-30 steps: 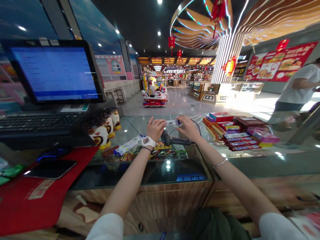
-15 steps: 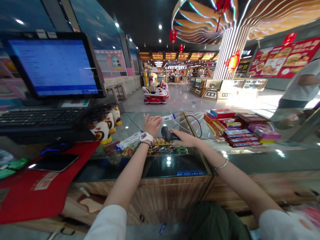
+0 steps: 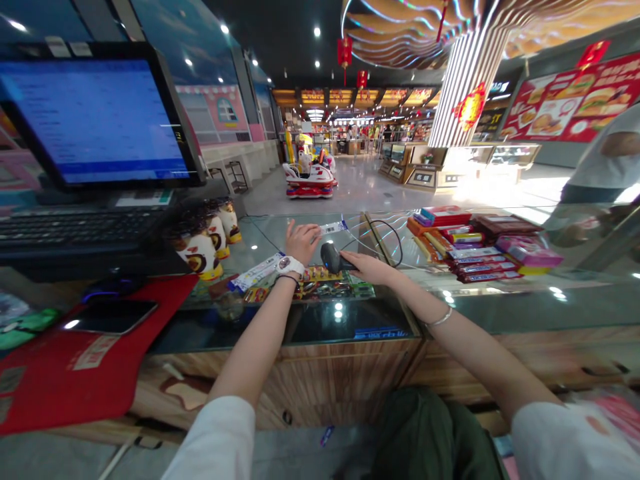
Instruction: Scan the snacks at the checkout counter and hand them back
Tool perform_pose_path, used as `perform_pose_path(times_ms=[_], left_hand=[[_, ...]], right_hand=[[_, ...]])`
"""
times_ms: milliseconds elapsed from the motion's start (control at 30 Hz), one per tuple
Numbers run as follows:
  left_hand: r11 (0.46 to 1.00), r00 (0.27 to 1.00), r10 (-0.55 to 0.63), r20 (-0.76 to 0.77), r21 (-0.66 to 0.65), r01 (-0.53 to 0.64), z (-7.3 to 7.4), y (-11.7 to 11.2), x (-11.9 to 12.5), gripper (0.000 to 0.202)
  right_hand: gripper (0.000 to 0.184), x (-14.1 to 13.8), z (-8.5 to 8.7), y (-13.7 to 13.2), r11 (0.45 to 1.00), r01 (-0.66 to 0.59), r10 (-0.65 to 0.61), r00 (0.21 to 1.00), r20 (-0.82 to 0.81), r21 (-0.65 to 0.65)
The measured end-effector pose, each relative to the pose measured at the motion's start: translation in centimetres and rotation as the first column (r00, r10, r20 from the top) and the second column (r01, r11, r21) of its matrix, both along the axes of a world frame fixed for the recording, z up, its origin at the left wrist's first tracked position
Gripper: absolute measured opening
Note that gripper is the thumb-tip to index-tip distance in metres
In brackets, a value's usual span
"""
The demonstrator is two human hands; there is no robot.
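My left hand (image 3: 302,243), with a white watch at the wrist, grips the near end of a narrow white-and-blue wrapped snack bar (image 3: 333,228) above the glass counter. My right hand (image 3: 369,267) is closed round the handle of a black barcode scanner (image 3: 331,258), whose head points left, towards my left hand. Part of the handle is hidden under the fingers. A second white-and-blue wrapped bar (image 3: 257,271) lies on the glass, left of my left wrist. Small packets (image 3: 325,289) show under my hands.
On the left stand a monitor (image 3: 103,127), a keyboard (image 3: 75,227), several snack cups (image 3: 200,253) and a phone (image 3: 111,316) on a red mat (image 3: 95,387). Piled boxes and bars (image 3: 483,260) lie right of the scanner's cable (image 3: 400,243). A person (image 3: 607,157) stands beyond the counter.
My right hand has closed further round the scanner's handle. My left hand stays at the snack bar, nearly unmoved. The whole view has shifted slightly upward.
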State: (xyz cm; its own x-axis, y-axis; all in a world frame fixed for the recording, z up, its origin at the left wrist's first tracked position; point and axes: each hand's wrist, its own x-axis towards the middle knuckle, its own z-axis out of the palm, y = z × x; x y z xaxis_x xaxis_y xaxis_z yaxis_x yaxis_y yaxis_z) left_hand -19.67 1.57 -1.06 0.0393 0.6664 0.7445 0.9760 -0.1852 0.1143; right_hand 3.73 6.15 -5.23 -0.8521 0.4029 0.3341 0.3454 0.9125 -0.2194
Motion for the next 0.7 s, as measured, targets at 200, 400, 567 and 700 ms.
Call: perform_pose_path(times_ms=[200, 400, 567, 700], left_hand=[[1.000, 1.000, 0.012, -0.007, -0.005, -0.012, 0.1, -0.1, 0.1, 0.019], [0.999, 1.000, 0.024, 0.009, 0.022, -0.025, 0.0, -0.1, -0.4, 0.017], [0.997, 0.998, 0.041, 0.039, 0.065, -0.043, -0.1, 0.0, -0.8, 0.017], [0.995, 0.997, 0.064, 0.030, 0.077, -0.066, -0.1, -0.1, -0.8, 0.018]], right_hand=[[0.060, -0.9, 1.0, -1.4, 0.987, 0.139, -0.145, 0.987, 0.065, 0.083], [0.059, -0.9, 1.3, -1.6, 0.979, 0.155, -0.152, 0.988, -0.029, 0.131], [0.045, 0.0, 2.2, -1.3, 0.961, 0.243, -0.204, 0.946, -0.252, 0.134], [0.032, 0.8, 3.3, -1.6, 0.913, 0.388, -0.341, 0.896, -0.284, 0.128]])
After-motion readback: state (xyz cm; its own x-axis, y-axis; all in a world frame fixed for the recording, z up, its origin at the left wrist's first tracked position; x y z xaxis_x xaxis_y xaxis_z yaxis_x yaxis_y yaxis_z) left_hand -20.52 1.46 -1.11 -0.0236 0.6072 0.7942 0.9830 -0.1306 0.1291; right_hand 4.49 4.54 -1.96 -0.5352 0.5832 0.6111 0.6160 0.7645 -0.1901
